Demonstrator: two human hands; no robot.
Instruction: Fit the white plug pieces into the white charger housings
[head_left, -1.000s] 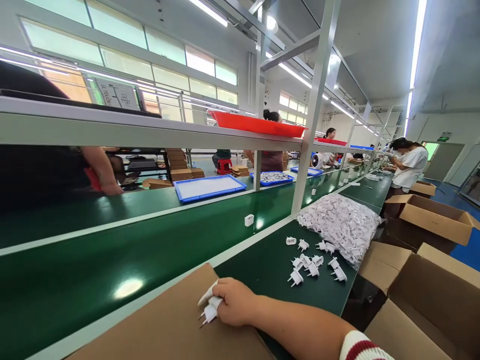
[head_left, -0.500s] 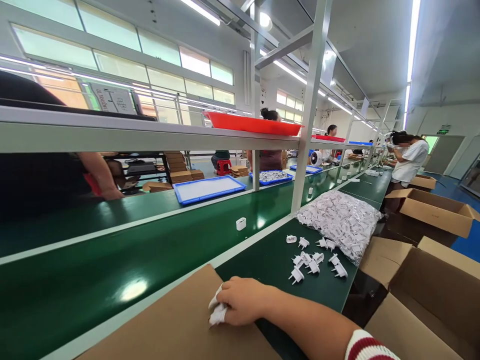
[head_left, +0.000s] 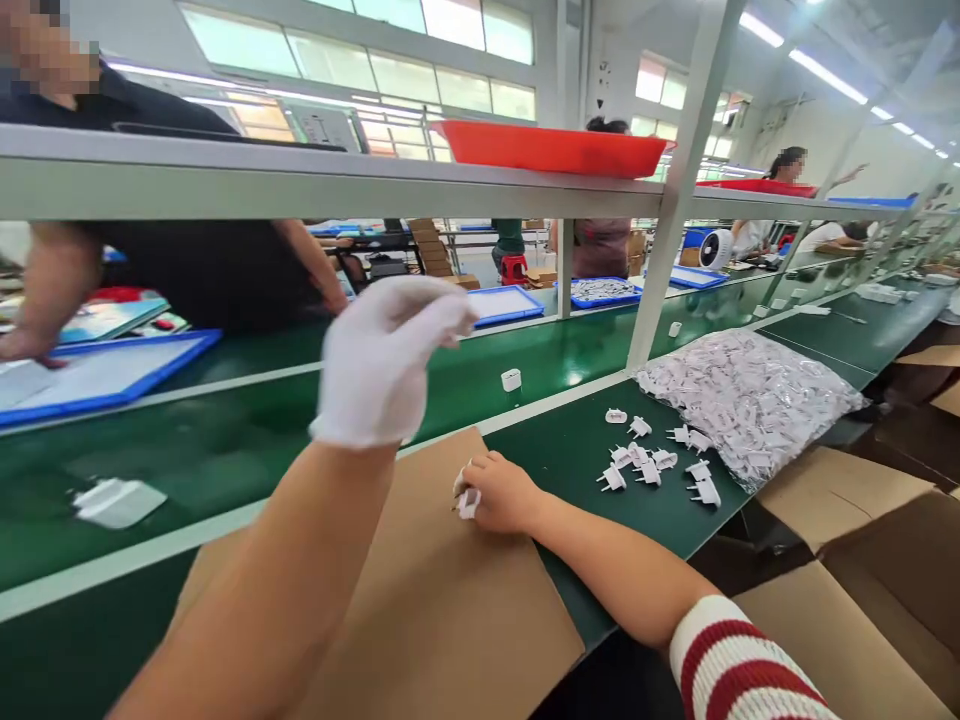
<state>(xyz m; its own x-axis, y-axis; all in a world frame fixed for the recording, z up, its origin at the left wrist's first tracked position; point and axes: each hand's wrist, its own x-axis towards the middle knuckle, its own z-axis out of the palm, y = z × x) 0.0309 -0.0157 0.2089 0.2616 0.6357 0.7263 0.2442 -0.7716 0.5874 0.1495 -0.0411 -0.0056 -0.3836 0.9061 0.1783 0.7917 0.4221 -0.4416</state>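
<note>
My left hand (head_left: pixel 382 360) wears a white glove and is raised above the green conveyor belt (head_left: pixel 247 440). Its fingers reach forward, loosely bent, with nothing seen in them. My right hand (head_left: pixel 501 492), bare with a red-and-white striped cuff, rests on a brown cardboard sheet (head_left: pixel 442 600). It is closed on a few small white plug parts (head_left: pixel 465 497). Several loose white plug parts (head_left: pixel 652 462) lie on the green table to the right of that hand. Behind them lies a clear bag of plug parts (head_left: pixel 750 395).
A small white adapter (head_left: pixel 511 379) and a flat white piece (head_left: pixel 120 500) ride the belt. Blue trays (head_left: pixel 97 375) lie across it, where a person in black leans in. A red tray (head_left: pixel 551 148) sits on the shelf. Open cardboard boxes (head_left: pixel 862 560) stand at right.
The view has turned left and down. My gloved left hand has come up into view over the belt. My right hand stays on the cardboard, closed on the plug parts.
</note>
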